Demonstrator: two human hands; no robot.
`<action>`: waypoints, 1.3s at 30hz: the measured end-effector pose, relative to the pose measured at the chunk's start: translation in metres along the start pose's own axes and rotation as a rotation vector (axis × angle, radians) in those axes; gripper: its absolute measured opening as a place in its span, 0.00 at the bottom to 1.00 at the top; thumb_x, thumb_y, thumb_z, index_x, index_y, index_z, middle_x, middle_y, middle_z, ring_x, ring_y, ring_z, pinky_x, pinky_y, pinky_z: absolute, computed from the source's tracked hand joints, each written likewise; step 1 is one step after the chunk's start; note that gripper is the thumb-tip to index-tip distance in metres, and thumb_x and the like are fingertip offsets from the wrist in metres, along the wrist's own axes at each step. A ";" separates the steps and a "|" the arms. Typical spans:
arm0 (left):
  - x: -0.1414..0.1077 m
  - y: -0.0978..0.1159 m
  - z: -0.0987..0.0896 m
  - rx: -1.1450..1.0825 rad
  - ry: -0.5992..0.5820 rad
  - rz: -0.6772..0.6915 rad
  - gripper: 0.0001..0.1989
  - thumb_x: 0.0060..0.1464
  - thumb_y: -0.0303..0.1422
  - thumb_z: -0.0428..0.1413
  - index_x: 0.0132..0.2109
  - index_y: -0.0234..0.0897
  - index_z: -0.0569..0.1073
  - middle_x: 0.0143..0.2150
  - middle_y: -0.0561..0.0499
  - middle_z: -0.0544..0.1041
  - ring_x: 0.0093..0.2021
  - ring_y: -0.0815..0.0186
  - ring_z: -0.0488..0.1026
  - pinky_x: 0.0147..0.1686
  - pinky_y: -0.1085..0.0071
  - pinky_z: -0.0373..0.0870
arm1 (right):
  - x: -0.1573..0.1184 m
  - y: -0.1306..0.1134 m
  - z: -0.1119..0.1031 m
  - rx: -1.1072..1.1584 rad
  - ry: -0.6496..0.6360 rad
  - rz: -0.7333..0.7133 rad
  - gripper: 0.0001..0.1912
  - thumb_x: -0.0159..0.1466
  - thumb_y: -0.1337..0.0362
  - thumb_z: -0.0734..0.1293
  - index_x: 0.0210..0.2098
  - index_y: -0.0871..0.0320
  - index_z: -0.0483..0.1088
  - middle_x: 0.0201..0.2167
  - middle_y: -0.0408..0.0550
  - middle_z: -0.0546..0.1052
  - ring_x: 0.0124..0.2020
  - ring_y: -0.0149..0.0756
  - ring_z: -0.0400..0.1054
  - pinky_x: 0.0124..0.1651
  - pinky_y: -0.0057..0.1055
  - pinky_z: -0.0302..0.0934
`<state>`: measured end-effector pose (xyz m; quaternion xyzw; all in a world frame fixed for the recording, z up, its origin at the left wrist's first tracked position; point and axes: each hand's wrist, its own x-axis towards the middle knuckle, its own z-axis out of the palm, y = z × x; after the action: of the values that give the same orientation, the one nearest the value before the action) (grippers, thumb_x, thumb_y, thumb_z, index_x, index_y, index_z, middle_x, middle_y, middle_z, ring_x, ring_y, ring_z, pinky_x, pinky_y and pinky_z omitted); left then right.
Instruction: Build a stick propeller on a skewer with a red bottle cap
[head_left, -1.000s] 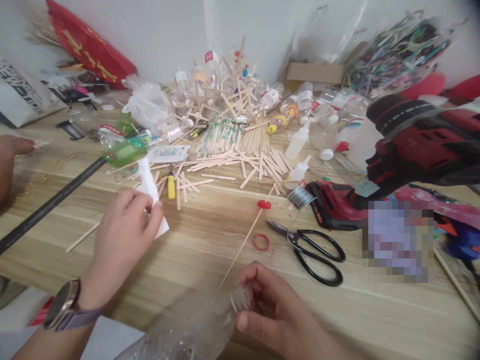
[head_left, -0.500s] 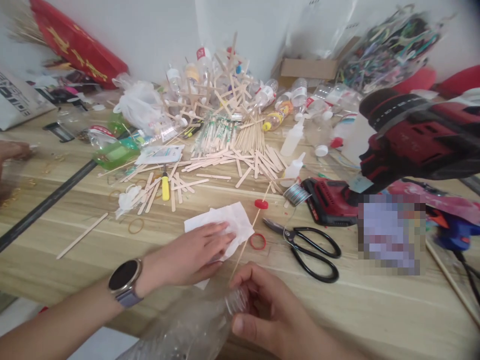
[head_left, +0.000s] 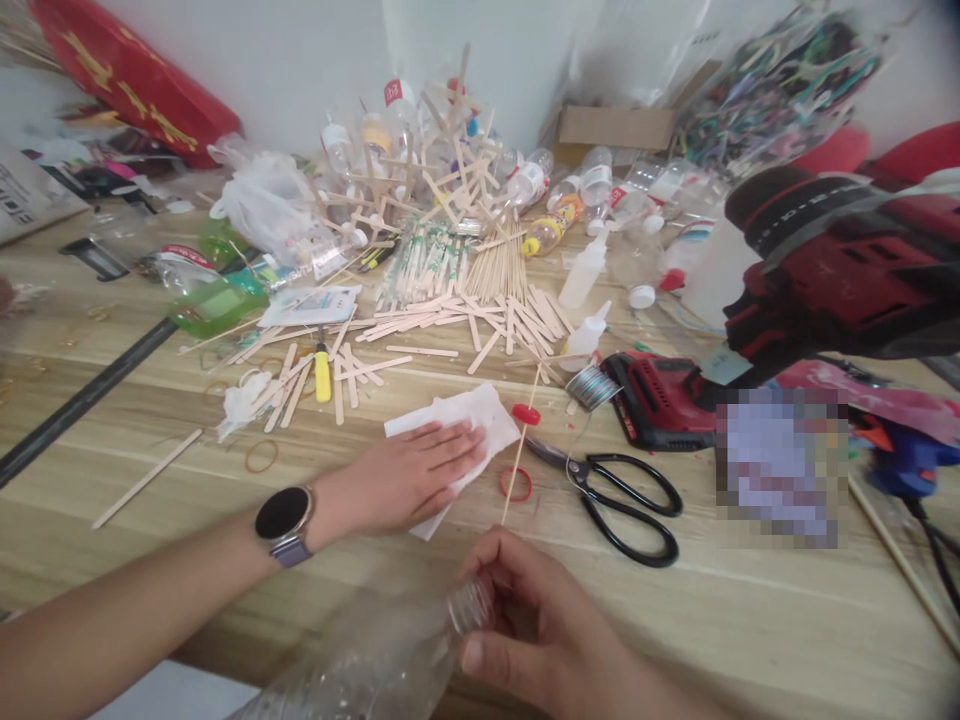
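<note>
Item: clear plastic bottle (head_left: 375, 650). Neck in the grip of the right hand (head_left: 540, 620), thumb and fingers closed round it; body running from there toward the person and to the left, long axis aslant. Nearer hand: the right, already touching.

Item: white tissue (head_left: 495, 412), creased, on the desk (head_left: 720, 610). Lies beyond the bottle neck, ahead of the right hand and a little left of it. Left hand (head_left: 409, 480) palm down on top, fingers extended, pinching nothing.

Item: thin stick (head_left: 519, 450) with red cap (head_left: 526, 414), pointing away from the right hand and slightly right (whether those fingers also hold its near end, one cannot tell); crosses a red ring (head_left: 529, 487), scissors (head_left: 577, 472) just right.
</note>
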<state>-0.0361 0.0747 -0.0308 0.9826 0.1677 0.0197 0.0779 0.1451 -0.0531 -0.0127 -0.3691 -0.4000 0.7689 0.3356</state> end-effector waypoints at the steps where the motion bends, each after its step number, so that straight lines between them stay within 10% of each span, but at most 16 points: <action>1: 0.002 -0.003 0.000 0.029 0.006 -0.016 0.24 0.67 0.33 0.42 0.67 0.30 0.55 0.70 0.40 0.55 0.70 0.60 0.50 0.67 0.62 0.48 | 0.000 0.000 0.000 -0.002 0.001 0.005 0.25 0.53 0.47 0.74 0.35 0.57 0.60 0.27 0.37 0.62 0.27 0.27 0.52 0.30 0.27 0.45; 9: -0.003 -0.009 0.001 0.157 0.051 -0.126 0.24 0.67 0.33 0.40 0.65 0.27 0.59 0.69 0.38 0.57 0.69 0.58 0.54 0.66 0.63 0.53 | -0.002 0.000 -0.001 -0.027 0.018 -0.001 0.27 0.52 0.46 0.74 0.36 0.57 0.61 0.27 0.38 0.63 0.27 0.26 0.53 0.30 0.26 0.46; 19: -0.076 -0.031 0.007 0.346 0.160 -0.190 0.20 0.65 0.25 0.42 0.61 0.28 0.65 0.65 0.37 0.65 0.65 0.58 0.61 0.62 0.61 0.64 | -0.003 0.002 -0.001 -0.033 0.001 -0.024 0.25 0.53 0.47 0.74 0.35 0.57 0.61 0.27 0.38 0.64 0.28 0.27 0.54 0.31 0.26 0.47; 26: -0.098 -0.023 -0.016 0.292 0.293 -0.365 0.22 0.64 0.38 0.47 0.61 0.30 0.67 0.63 0.38 0.67 0.69 0.45 0.50 0.65 0.43 0.49 | 0.001 0.010 -0.002 -0.025 0.017 -0.043 0.25 0.54 0.47 0.74 0.37 0.57 0.62 0.28 0.39 0.65 0.28 0.28 0.56 0.32 0.28 0.49; 30: -0.082 0.015 -0.034 -0.109 0.272 -0.400 0.23 0.64 0.42 0.48 0.62 0.37 0.65 0.64 0.42 0.67 0.65 0.52 0.60 0.63 0.55 0.59 | 0.005 0.011 -0.003 -0.049 0.060 -0.037 0.26 0.53 0.46 0.74 0.36 0.57 0.63 0.27 0.39 0.65 0.28 0.28 0.56 0.32 0.28 0.50; 35: -0.034 0.051 -0.054 -0.899 -0.058 -0.491 0.27 0.63 0.46 0.48 0.66 0.45 0.59 0.62 0.46 0.69 0.58 0.59 0.70 0.53 0.65 0.69 | 0.013 0.001 -0.002 -0.107 0.085 -0.087 0.22 0.54 0.49 0.74 0.37 0.57 0.66 0.27 0.39 0.65 0.27 0.29 0.57 0.31 0.27 0.52; 39: -0.001 0.053 -0.055 -1.008 -0.107 -0.404 0.29 0.60 0.45 0.52 0.65 0.43 0.60 0.59 0.46 0.72 0.54 0.57 0.71 0.51 0.64 0.68 | 0.021 -0.014 -0.002 -0.197 0.104 -0.146 0.13 0.54 0.57 0.74 0.34 0.57 0.70 0.32 0.44 0.74 0.35 0.35 0.68 0.37 0.30 0.61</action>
<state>-0.0237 0.0333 0.0316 0.7714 0.3186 0.0324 0.5499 0.1391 -0.0292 -0.0079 -0.4093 -0.4815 0.6793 0.3731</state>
